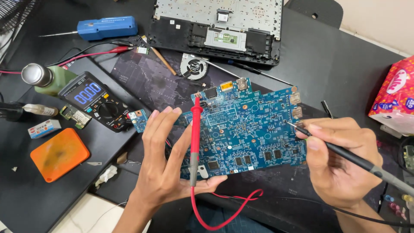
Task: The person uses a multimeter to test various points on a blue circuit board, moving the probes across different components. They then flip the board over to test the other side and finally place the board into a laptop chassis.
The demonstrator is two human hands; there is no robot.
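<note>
The circuit board (246,125) sits at the middle of the table (336,56), between the left hand (166,159) and the right hand (340,157). Behind it lies the opened laptop base (215,30). To its left rests the multimeter (95,101), with the fan (194,69) between board and laptop base.

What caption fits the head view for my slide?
Left hand holds red probe against blue circuit board; right hand touches black probe to it.
</note>
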